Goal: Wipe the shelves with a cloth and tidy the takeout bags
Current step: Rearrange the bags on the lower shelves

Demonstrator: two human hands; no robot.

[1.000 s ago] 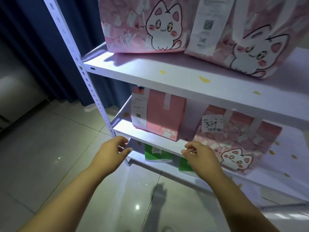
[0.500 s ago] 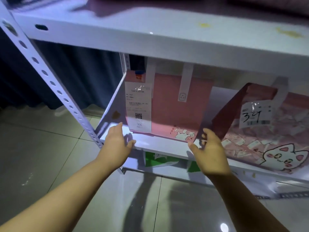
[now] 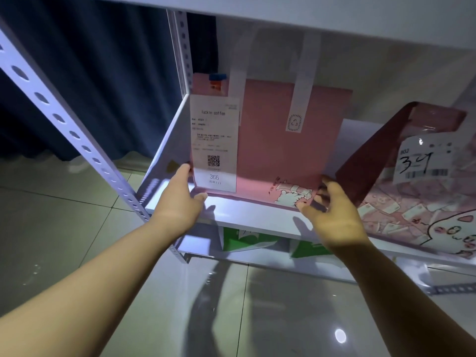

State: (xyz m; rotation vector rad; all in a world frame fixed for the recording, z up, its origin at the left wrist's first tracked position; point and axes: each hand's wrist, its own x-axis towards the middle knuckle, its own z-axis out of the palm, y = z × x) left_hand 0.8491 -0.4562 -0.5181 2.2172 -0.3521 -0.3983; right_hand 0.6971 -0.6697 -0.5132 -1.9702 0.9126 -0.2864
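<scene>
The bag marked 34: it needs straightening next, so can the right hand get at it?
Probably yes: the right hand grips the plain pink bag's corner, with the bag marked 34 close beside, nothing between.

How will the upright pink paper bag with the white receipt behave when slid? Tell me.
Likely stiff: the pink paper bag stands upright with flat faces. Probably tippy: tall, narrow base. The left hand and right hand at its lower corners should steady it.

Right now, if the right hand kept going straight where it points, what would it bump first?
The pink bag: the right hand points at its lower right corner and seems to touch it. The cat bag beside it looks just off that line, though depth is unclear.
</scene>
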